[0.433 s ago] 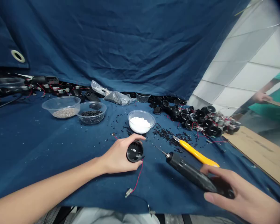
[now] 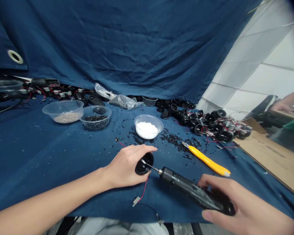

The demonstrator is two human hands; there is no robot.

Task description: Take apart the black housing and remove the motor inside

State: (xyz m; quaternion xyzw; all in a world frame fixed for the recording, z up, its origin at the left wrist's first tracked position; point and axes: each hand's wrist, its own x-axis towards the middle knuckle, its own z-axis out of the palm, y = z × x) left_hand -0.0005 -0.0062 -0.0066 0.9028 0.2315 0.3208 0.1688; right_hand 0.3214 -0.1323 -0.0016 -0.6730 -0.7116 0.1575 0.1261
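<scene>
My left hand [image 2: 129, 164] is closed around a round black plastic housing [image 2: 140, 169], its hollow side turned to the right. A red wire runs from the housing down to a small metal connector [image 2: 136, 201] on the cloth. In my right hand [image 2: 227, 205] is a black electric screwdriver [image 2: 186, 186]. Its thin bit reaches into the housing's opening, close to a small white part inside; whether the tip touches it I cannot tell. Just beyond both hands stands a clear bowl of small white pieces [image 2: 148, 130]. A yellow utility knife [image 2: 208, 160] lies beyond the screwdriver.
Clear bowls of silvery screws [image 2: 68, 117] and black pieces [image 2: 95, 118] stand at left. Loose black bits [image 2: 173, 138] are strewn mid-table. Black housings with wires [image 2: 210, 124] are heaped at right beside cardboard [image 2: 271, 156]. Another person's hand [image 2: 283, 106] shows far right.
My right hand has moved left with the screwdriver, bringing the bit from beside the housing into its opening. My left hand has tilted the housing toward the bit. The other person's arm has shifted.
</scene>
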